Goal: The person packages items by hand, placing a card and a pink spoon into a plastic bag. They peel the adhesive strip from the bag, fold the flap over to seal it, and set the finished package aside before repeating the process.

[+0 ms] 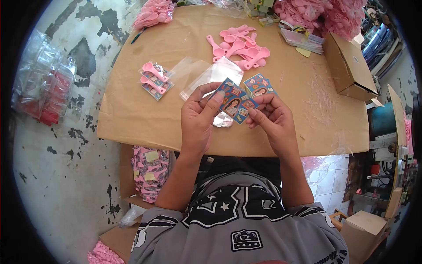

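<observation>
left hand (203, 105): thumb on the printed face, fingers behind, pinching the left end of the card.
right hand (273, 115): thumb and forefinger pinching the card's lower right corner, other fingers curled.
blue printed card (231, 100): between both hands, tilted, above the near-middle of the table (portrait of a long-haired figure on it).
second printed card (256, 82): just beyond the right fingers; can't tell if they touch it.
clear plastic sleeves (225, 71): on the table, partly behind the left hand and held card.
loose pink measuring spoons (237, 45): piled beyond the sleeves.
finished-looking pair: two pink spoons (152, 84) on blue cards in clear wrap, left of the sleeves.
table (145, 119): brown-covered; dark pen (138, 37) near its far left edge.
cardboard box (348, 66): right side of the table, below the pink spoon bags (318, 16).
</observation>
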`<state>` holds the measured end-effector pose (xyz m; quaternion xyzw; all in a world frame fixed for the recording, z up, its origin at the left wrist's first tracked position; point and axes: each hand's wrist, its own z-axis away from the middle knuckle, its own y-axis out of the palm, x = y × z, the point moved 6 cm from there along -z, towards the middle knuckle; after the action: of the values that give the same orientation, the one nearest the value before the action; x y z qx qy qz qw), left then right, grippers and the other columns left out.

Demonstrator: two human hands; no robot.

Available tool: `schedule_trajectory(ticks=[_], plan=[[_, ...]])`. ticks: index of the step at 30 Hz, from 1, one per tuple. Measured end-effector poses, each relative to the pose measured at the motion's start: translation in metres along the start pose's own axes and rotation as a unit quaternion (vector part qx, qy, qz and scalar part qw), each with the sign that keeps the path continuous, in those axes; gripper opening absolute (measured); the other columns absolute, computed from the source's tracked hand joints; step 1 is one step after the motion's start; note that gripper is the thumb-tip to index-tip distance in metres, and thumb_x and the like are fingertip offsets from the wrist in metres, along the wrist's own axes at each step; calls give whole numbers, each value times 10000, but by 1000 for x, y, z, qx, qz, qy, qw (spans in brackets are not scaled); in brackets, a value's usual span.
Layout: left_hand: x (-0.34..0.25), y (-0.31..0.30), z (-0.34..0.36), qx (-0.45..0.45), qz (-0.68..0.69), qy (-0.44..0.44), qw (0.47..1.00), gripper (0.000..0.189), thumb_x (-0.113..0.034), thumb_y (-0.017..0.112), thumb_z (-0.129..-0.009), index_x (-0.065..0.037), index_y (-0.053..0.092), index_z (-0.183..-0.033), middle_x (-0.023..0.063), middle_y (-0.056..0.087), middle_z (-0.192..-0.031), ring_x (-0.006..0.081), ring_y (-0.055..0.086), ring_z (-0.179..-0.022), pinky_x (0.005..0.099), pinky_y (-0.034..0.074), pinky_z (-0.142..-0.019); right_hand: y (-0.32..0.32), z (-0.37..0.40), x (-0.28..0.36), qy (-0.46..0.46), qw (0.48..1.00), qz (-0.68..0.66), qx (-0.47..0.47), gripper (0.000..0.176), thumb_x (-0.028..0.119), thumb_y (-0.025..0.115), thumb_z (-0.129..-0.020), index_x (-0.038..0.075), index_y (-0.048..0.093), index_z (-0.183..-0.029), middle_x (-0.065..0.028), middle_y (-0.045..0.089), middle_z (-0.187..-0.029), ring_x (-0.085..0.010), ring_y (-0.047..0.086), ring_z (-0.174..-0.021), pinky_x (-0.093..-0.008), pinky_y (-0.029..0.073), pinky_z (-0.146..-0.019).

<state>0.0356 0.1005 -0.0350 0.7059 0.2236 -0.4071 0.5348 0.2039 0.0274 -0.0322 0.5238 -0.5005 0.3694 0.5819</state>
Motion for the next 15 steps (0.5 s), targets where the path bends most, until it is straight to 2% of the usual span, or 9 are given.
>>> schedule_trajectory(ticks=[2, 6, 9, 12, 15], plan=[[2, 10, 2, 1, 1, -7, 1000, 288, -83, 682, -1010, 51, 630, -1259, 112, 756, -1075, 123, 715, -974, 267, 571, -863, -1, 0, -1, -5, 1000, 10, 2, 218, 98, 717, -992, 2, 615, -1160, -38, 694, -947, -83, 658, -839, -233, 531, -729], [13, 10, 10, 39, -27, -28, 998, 227, -105, 710, -1002, 11, 691, -1197, 55, 748, -1095, 76, 681, -959, 236, 529, -833, 12, -6, 2, -54, 998, -4, -21, 217, 125, 712, -1004, 0, 614, -1153, -41, 705, -967, -85, 660, -855, -243, 541, -748], [8, 13, 12, 37, -40, -18, 998, 257, -105, 693, -1012, 6, 678, -1244, 58, 743, -1119, 87, 679, -995, 246, 529, -866, 23, -6, -4, -50, 998, -21, -31, 210, 151, 710, -1011, 0, 626, -1131, -41, 711, -975, -84, 661, -836, -245, 550, -754], [5, 14, 14, 55, -34, -21, 998, 458, -63, 623, -1028, 47, 518, -1460, 200, 598, -1448, 225, 601, -1304, 366, 493, -1084, 31, -3, -11, -24, 998, -48, -21, 190, 155, 709, -1011, 1, 639, -1097, -46, 715, -950, -86, 665, -793, -244, 562, -732], [-5, 13, 12, 38, 73, 7, 997, 529, -46, 544, -1050, 13, 390, -1553, 243, 504, -1529, 295, 548, -1379, 421, 481, -1133, 35, 2, -11, -3, 999, -39, -9, 173, 144, 713, -1005, 1, 645, -1075, -46, 710, -895, -85, 664, -739, -238, 566, -683]])
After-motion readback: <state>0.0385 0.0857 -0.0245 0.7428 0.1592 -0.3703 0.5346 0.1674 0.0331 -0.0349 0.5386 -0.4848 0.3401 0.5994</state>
